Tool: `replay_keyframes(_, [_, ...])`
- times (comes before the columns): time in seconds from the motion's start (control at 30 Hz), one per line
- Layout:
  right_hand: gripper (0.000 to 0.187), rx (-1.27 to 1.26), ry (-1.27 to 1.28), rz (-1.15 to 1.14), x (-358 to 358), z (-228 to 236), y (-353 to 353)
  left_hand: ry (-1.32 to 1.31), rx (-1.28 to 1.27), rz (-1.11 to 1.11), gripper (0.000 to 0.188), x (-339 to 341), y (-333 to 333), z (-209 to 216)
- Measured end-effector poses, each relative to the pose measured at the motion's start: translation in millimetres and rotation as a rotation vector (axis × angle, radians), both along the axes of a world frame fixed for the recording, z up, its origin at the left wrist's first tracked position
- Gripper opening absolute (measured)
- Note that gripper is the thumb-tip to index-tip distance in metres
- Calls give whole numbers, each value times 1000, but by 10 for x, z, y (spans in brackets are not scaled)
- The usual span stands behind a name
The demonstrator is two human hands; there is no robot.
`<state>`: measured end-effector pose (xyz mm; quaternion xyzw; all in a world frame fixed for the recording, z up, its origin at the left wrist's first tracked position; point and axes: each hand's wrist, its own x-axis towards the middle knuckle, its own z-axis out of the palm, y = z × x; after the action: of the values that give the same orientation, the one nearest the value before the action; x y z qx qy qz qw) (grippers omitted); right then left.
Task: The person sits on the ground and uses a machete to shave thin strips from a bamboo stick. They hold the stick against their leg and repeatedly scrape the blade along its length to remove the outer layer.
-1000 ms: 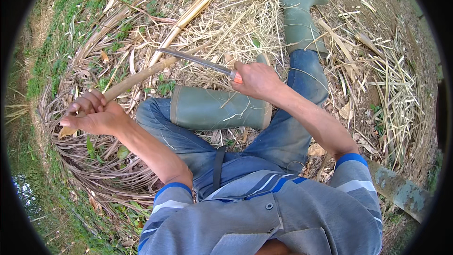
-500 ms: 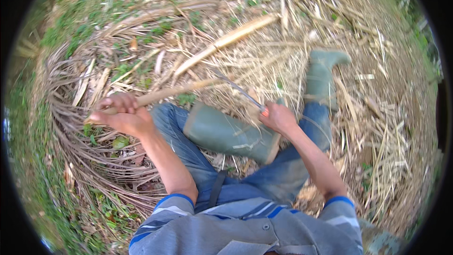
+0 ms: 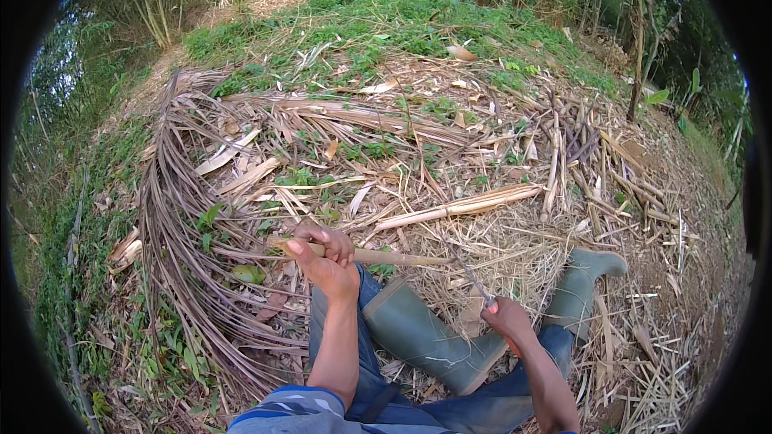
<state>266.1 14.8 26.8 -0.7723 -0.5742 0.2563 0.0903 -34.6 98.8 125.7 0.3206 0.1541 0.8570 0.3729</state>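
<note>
My left hand (image 3: 328,264) is closed round a long, pale wooden stick (image 3: 398,258), which lies across above my bent left leg and points to the right. In my right hand (image 3: 511,323) is a knife, gripped by its handle. The knife's thin blade (image 3: 474,280) slants up and left to the stick's right end; whether it touches the wood I cannot tell. Below the stick, a green rubber boot (image 3: 426,329) on my folded left leg lies sideways between my arms. The other green boot (image 3: 577,293) stretches out to the right.
Pale shavings and thin strips (image 3: 515,257) litter the ground ahead. A split length of pale wood (image 3: 462,206) lies beyond the stick. To the left curves a big dry palm frond (image 3: 173,217). Cut sticks (image 3: 563,145) are heaped at the far right, and green weeds (image 3: 354,24) grow farther off.
The view has tilted up and shifted left, so more of the slope ahead shows and my hands appear lower and farther right. Both hands keep their hold on the stick and the knife.
</note>
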Motion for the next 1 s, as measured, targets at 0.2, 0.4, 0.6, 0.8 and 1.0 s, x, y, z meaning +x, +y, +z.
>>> replay_keyframes(0.2, [41,-28,12,-46,69,-77,-34,-61,-17,-22,49,-15,72,23])
replay_keyframes(0.4, [41,10,-91,40,229,-26,-83,-157,-210,178,49,5,92,23])
replay_keyframes(0.6, [35,92,-61,101,-171,-15,-90,-122,-156,221,56,-151,2,-1])
replay_keyframes(0.8, [34,51,-58,107,-283,370,-313,53,231,-238,64,-114,-102,-32])
replay_keyframes(1.0, [33,100,0,82,-212,53,-339,47,276,-328,65,-99,-47,-53])
